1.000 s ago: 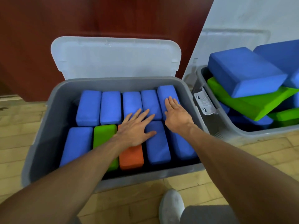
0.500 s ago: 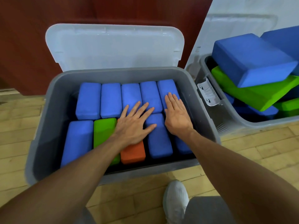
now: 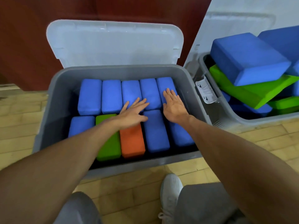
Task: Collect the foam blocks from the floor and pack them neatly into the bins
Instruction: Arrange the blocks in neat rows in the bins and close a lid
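left grip (image 3: pixel 131 116) edged rearward, perhaps; right grip (image 3: pixel 174 107) flat atop blue blocks (image 3: pixel 165 84).

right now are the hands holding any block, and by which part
Nothing is held. The left hand and right hand both lie flat, fingers straight, on the tops of the foam blocks packed in the grey bin.

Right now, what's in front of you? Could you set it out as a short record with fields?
main bin: grey, lid open behind it
back row: five blue blocks side by side
front row: blue, green block, orange block, two blue
left hand: flat, fingers spread, on the middle blocks
right hand: flat on the right-end blocks
second bin: at right, loose heap of blue and green blocks
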{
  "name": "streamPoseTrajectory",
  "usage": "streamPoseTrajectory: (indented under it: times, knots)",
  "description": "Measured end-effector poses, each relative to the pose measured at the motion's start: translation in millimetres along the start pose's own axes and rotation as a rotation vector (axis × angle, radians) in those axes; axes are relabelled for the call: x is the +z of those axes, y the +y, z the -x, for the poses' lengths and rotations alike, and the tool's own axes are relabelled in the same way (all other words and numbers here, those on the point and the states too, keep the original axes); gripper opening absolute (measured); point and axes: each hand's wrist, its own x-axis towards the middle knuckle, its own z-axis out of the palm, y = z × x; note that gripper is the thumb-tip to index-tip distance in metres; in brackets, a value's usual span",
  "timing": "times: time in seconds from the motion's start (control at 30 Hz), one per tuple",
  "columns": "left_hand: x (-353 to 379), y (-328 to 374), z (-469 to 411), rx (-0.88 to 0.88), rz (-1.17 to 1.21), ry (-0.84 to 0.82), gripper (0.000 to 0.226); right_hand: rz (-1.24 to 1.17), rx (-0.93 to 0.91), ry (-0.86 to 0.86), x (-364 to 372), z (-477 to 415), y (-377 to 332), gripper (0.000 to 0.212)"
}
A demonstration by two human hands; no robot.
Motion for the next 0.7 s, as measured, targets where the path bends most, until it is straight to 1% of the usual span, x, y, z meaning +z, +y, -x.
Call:
streamPoseTrajectory:
  times: [0.03,0.07,0.13,0.2,0.27,0.33,0.4,0.43,0.47,0.5,0.57,0.7]
  knots:
    - [-8.2,-3.1,5.2,0.000,0.070,0.007,0.075,-0.009,0.029,-0.057,-6.9,0.0,-4.5,0.059]
    - [-15.1,-8.1,14.2,0.010,0.078,0.043,0.078,0.004,0.057,-0.105,-12.1,1.2,-9.2,0.060]
    - [-24.6,-26.5,39.3,0.026,-0.030,0.164,0.082,0.068,0.092,-0.147,-17.1,5.7,-22.5,0.066]
    - [-30.8,-52.0,66.9,-0.016,-0.144,0.268,0.080,0.116,0.041,-0.128,-14.8,15.6,-43.1,0.073]
    - [-34.5,-73.4,92.8,-0.151,-0.162,0.345,0.083,0.150,-0.118,-0.132,-7.8,25.9,-67.3,0.078]
    - [-32.4,-82.0,114.5,-0.349,-0.087,0.405,0.095,0.154,-0.225,-0.214,2.4,34.2,-87.5,0.086]
    - [-28.7,-83.5,125.8,-0.552,0.095,0.407,0.103,0.162,-0.231,-0.292,13.2,39.1,-97.4,0.096]
    - [-26.8,-83.1,127.0,-0.620,0.174,0.373,0.104,0.174,-0.222,-0.310,16.1,40.3,-97.5,0.100]
    - [-25.1,-83.7,125.8,-0.653,0.204,0.324,0.102,0.181,-0.212,-0.317,15.9,40.5,-95.6,0.101]
    - [-24.1,-84.7,124.3,-0.660,0.198,0.288,0.096,0.178,-0.201,-0.321,13.6,39.8,-92.9,0.101]
    - [-24.1,-88.3,122.9,-0.639,0.169,0.302,0.086,0.153,-0.184,-0.339,7.8,37.2,-89.2,0.100]
    - [-19.4,-93.9,126.2,-0.565,0.188,0.357,0.088,0.132,-0.167,-0.342,7.9,35.3,-89.2,0.098]
